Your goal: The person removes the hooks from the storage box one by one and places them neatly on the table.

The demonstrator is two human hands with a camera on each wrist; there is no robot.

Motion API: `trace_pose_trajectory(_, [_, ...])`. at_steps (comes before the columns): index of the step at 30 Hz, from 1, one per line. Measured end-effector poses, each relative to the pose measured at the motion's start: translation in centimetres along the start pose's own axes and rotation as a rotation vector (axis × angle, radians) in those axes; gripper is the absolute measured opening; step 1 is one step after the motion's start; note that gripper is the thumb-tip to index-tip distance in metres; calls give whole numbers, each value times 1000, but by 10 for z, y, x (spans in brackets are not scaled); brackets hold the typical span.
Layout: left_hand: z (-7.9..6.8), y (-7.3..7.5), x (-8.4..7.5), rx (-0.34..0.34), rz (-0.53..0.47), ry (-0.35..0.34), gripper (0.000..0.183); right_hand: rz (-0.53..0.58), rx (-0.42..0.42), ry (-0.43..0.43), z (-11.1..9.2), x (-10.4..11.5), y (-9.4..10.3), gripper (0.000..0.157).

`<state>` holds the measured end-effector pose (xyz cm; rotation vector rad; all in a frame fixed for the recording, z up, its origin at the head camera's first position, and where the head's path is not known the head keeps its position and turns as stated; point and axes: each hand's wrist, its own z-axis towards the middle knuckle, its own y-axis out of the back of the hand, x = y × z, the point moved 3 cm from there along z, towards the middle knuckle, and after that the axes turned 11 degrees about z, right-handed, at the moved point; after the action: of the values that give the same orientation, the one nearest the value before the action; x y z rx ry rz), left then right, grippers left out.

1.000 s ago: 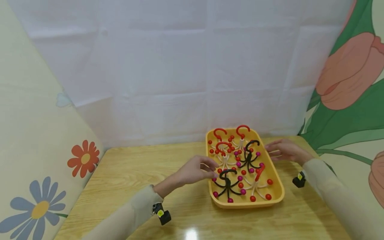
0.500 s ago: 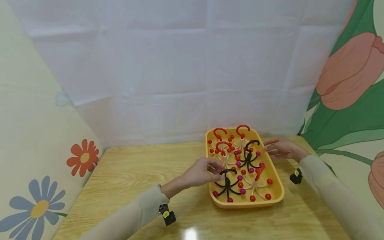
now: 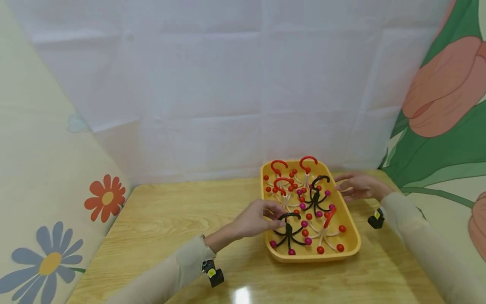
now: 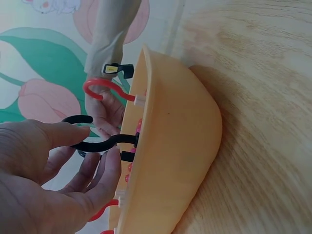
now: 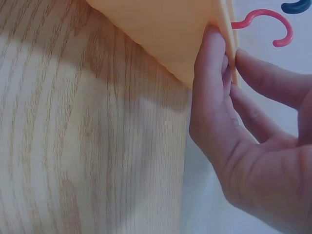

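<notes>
In the head view, a yellow plastic tray (image 3: 315, 258) bears several hook-topped hangers with splayed, ball-tipped arms. The nearest black hanger (image 3: 289, 230) has magenta balls. My left hand (image 3: 256, 217) reaches over the tray's left rim to it. In the left wrist view, the thumb touches its black hook (image 4: 100, 146) and the other fingers curl around the far side. On the opposite side my right hand (image 3: 358, 185) holds the tray's rim. From the right wrist, the thumb and curled fingers (image 5: 209, 92) are seen pinching that rim between them.
A second black hanger (image 3: 316, 198) and several white hangers with red hooks (image 3: 329, 217) and red balls share the tray. Beneath is a wood-grain table (image 3: 182, 211). A white sheet (image 3: 205, 93) hangs behind, with flower-printed panels on both sides.
My left hand has moved right, from the tray's left rim to the near black hanger's hook. The right hand stays at the tray's right rim, and the tray keeps its place.
</notes>
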<state>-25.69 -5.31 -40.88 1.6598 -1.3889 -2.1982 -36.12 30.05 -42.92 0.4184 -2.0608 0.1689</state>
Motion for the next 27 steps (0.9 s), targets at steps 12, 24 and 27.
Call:
trace_pose_trajectory(12, [-5,-3,1,-85,9,50,15,10,14,15,-4,3,-2,62])
trace_pose_trajectory(24, [-11,-7,2,-147,-92,109,23,15,15,37,-5,3,-1,60])
trace_pose_trajectory(27, [-13,-8,4,-182,-115,117,25,4,13,40,-4,2,-2,60])
